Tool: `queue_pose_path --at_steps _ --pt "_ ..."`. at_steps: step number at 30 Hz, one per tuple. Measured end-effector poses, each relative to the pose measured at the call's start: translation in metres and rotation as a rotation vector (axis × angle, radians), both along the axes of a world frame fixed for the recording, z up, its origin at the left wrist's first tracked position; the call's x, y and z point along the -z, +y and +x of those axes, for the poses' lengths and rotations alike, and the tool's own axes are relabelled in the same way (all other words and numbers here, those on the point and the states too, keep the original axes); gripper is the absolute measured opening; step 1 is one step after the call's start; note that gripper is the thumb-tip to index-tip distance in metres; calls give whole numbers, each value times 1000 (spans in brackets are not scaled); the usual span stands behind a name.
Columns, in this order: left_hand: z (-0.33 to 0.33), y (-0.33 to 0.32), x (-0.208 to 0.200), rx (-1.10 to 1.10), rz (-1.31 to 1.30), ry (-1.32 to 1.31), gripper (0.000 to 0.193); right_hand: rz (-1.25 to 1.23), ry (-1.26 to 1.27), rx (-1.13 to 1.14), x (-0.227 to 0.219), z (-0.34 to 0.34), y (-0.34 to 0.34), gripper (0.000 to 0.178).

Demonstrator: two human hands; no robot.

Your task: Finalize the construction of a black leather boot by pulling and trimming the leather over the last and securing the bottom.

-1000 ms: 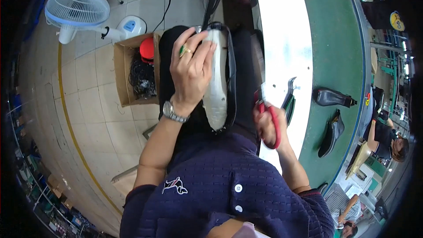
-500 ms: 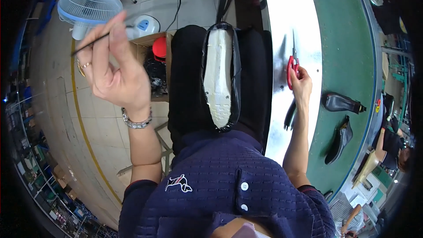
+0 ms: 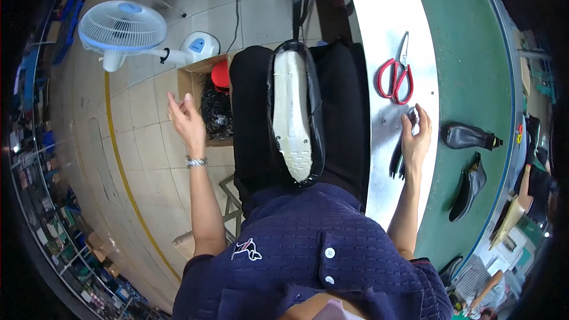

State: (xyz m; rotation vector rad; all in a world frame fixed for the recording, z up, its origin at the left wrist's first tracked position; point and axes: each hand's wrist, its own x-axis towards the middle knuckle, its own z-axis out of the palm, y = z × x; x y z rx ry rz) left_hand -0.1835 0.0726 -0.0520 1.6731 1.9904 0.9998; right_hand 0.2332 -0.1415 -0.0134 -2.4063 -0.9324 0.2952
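Observation:
A black shoe upper with a pale cream sole side (image 3: 294, 115) lies bottom up on my lap, its dark edge gathered round the rim. My left hand (image 3: 188, 123) is open beside the cardboard box, fingers apart, with nothing visible in it. Over the metal table my right hand (image 3: 418, 139) is open, thumb and fingers curved and apart. A small dark patch shows between them, too unclear to name. Just beyond its fingertips lie red-handled scissors (image 3: 396, 77), blades pointing away. Black strips (image 3: 397, 163) lie on the table beside the right wrist.
The cardboard box (image 3: 191, 80) holds black scraps and a red round thing (image 3: 220, 74). A fan (image 3: 122, 26) stands on the floor at far left. On the green surface (image 3: 459, 83) at right are black shoes (image 3: 468, 186). Other people work at the far right.
My right hand has let go of the scissors and drawn back toward me. My left hand has lowered toward the box, and the thin black strip it held is gone from it.

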Motion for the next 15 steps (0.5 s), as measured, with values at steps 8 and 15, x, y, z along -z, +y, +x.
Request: queue_pose_path --at_steps 8,15 --pt "170 -45 -93 1218 378 160 42 -190 -163 40 19 -11 -57 63" --pt "267 -4 -111 1354 66 237 49 -135 70 103 16 -1 -59 44"
